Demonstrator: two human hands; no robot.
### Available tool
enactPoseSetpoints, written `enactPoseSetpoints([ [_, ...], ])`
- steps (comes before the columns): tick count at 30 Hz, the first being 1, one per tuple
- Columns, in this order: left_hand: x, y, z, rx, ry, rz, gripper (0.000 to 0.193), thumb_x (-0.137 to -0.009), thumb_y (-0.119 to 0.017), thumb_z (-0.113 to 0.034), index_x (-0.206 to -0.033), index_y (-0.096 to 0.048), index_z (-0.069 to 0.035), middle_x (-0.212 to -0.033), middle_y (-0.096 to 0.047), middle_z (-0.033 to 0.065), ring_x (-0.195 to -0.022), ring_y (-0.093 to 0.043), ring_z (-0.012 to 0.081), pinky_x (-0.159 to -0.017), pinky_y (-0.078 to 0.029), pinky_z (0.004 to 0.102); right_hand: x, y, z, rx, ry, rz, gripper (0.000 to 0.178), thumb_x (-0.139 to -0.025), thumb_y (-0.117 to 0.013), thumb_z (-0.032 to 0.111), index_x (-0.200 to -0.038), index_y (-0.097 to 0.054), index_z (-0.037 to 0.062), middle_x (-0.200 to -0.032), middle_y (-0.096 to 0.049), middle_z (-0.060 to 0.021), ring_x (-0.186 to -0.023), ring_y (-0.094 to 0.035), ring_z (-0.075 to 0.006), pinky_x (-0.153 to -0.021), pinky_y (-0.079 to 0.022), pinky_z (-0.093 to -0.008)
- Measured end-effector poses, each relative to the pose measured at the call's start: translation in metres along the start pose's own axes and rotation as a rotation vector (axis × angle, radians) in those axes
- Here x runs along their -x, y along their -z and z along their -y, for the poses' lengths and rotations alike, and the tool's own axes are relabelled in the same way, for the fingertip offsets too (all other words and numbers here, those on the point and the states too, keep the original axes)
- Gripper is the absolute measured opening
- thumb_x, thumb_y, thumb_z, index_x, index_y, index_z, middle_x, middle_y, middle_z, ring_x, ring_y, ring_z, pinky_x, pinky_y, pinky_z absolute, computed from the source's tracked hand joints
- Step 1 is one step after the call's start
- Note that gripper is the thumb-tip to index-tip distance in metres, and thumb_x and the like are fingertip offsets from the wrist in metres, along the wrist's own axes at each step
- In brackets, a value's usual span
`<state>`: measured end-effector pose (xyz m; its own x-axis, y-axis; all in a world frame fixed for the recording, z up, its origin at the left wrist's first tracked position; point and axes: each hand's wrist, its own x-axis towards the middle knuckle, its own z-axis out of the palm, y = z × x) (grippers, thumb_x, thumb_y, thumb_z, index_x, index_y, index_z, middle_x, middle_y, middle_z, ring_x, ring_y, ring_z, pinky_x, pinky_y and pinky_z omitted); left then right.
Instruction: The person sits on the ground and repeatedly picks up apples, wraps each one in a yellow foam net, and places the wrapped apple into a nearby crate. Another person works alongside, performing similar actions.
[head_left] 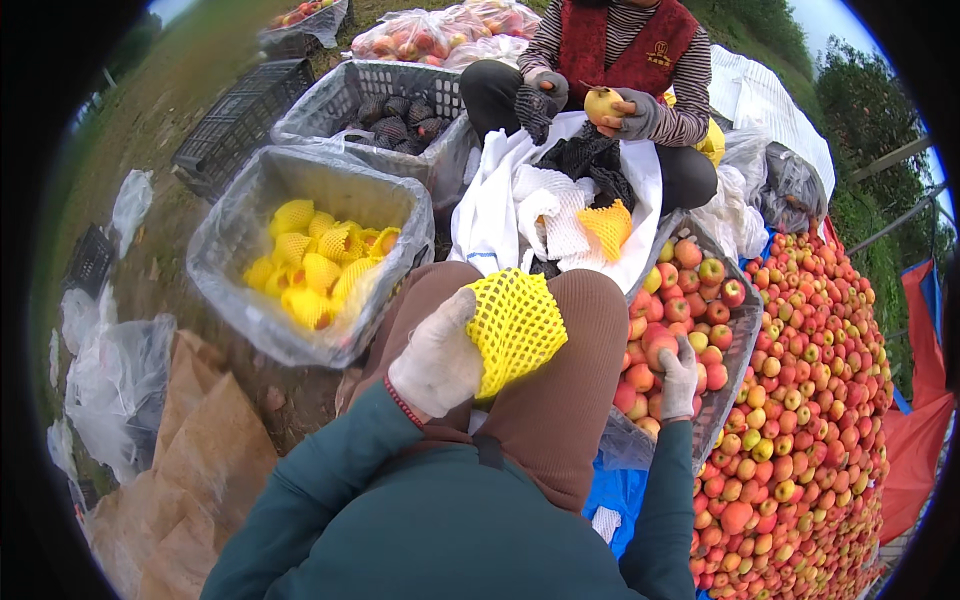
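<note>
Above my lap, my gloved left hand grips a yellow foam net sleeve; the mesh looks widened, and I cannot see an apple inside it. Off to the right, my gloved right hand reaches into a plastic-lined crate of apples. Its fingers curl round a red apple on top of the others. At the left of my knees stands a lined crate holding several apples in yellow foam sleeves.
Opposite me a co-worker in a red vest holds a yellowish apple. White cloth with loose foam sleeves lies between us. Behind is a crate of black-netted fruit. A large apple heap fills the right; brown paper lies left.
</note>
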<state>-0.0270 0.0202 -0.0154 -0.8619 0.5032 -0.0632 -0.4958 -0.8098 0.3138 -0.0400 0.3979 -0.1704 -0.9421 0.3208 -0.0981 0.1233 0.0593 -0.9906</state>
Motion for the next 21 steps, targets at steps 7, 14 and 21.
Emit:
enactPoseSetpoints([
  [7, -0.002, -0.007, 0.025, -0.039, -0.115, 0.012, 0.053, -0.087, -0.056, -0.029, -0.130, -0.040, -0.003, -0.127, -0.049, 0.0114, -0.120, -0.045, 0.0246, -0.104, -0.031, 0.0398, 0.109, -0.160, 0.174, -0.470, 0.470, 0.055, 0.066, -0.077, -0.062, 0.004, -0.134, -0.031, -0.0047, -0.133, -0.038, -0.0137, -0.121, -0.041, -0.0253, -0.099, -0.038, -0.0378],
  [14, 0.006, -0.007, 0.001, -0.025, -0.185, -0.099, 0.037, -0.089, -0.053, -0.019, -0.121, -0.046, -0.001, -0.113, -0.056, 0.0099, -0.103, -0.055, 0.0207, -0.092, -0.044, 0.0343, 0.116, -0.216, 0.164, 0.273, 0.942, 0.206, 0.058, -0.067, -0.067, -0.004, -0.120, -0.047, 0.0024, -0.123, -0.049, -0.0224, -0.115, -0.047, -0.0379, -0.095, -0.040, -0.0427],
  [21, 0.027, -0.007, -0.024, -0.150, -0.145, 0.069, 0.058, -0.081, -0.062, -0.028, -0.127, -0.041, 0.000, -0.123, -0.052, 0.0132, -0.114, -0.050, 0.0242, -0.101, -0.036, 0.0381, 0.101, -0.198, 0.170, -0.449, 0.326, 0.160, 0.031, -0.090, -0.046, 0.003, -0.121, -0.046, -0.0038, -0.121, -0.052, -0.0117, -0.109, -0.051, -0.0175, -0.094, -0.040, -0.0282],
])
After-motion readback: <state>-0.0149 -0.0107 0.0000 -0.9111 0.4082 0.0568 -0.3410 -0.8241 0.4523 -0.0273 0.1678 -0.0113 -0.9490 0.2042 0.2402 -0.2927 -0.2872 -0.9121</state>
